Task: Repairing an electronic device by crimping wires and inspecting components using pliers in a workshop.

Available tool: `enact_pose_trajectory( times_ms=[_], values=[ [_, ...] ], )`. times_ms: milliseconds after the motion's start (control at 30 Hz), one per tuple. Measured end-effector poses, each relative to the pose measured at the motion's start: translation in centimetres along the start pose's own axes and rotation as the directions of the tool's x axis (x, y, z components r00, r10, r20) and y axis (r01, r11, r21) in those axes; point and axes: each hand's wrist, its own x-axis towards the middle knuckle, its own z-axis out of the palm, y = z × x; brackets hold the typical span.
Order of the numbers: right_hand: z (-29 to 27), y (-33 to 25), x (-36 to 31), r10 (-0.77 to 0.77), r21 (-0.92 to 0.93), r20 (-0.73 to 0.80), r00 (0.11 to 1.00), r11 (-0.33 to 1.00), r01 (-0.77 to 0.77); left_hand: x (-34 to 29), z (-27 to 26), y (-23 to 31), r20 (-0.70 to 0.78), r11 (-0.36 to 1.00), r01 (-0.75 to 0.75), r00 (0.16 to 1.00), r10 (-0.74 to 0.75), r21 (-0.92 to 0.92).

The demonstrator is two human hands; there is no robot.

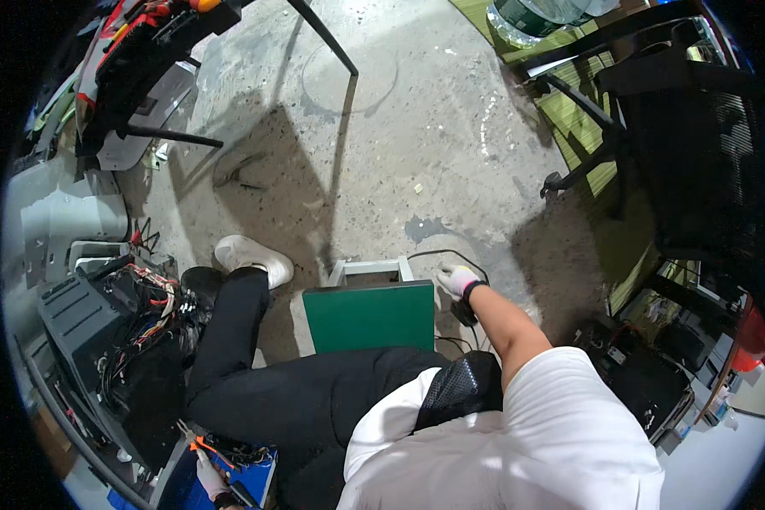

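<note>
At the lower left my left hand (210, 478), in a pale glove, is closed on a pair of pliers with orange handles (202, 444). The jaws point up and to the left, and the handles are spread. Beside them lie a blue flat surface (259, 478) and a dark tangle of wires or parts. My right hand (455, 279), gloved in white with a dark band at the wrist, hangs low beside a green-topped stool (369, 316). Its fingers look loosely apart with nothing in them. A black cable (450, 252) runs close past that hand.
An open dark computer case with coloured wires (140, 319) stands at my left. A black-legged stand loaded with tools (157, 51) is at the far left. A black mesh office chair (697, 144) occupies the right. Dark equipment (637, 365) sits at the lower right.
</note>
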Motion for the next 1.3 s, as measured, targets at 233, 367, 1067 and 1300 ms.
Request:
enact_pose_trajectory(
  times_ms=[233, 367, 1067, 1300],
  values=[
    [0.8, -1.5, 5.9, 0.004, 0.271, 0.261, 0.965, 0.959, -0.078, -0.5, 0.3, 1.5, -0.007, 0.999, -0.041, 0.999, 0.041, 0.036],
    [-5.2, -9.8, -1.6, -0.006, 0.526, 0.411, 0.911, 0.818, -0.232, 1.0, -0.5, 0.4, 0.092, 1.0, -0.024, 0.995, 0.023, 0.004],
    [-6.4, -11.9, -7.2, -0.229, -0.353, -0.048, 0.972, 0.915, 0.198, 6.1, 4.3, -3.7, 0.448, 0.935, -0.093, 0.859, 0.249, -0.342],
    [-6.4, -20.2, -8.1, -0.201, -0.378, -0.029, 0.979, 0.909, 0.175, 4.3, 4.5, -5.0, 0.454, 0.81, 0.188, 0.885, 0.105, -0.555]
  ],
)
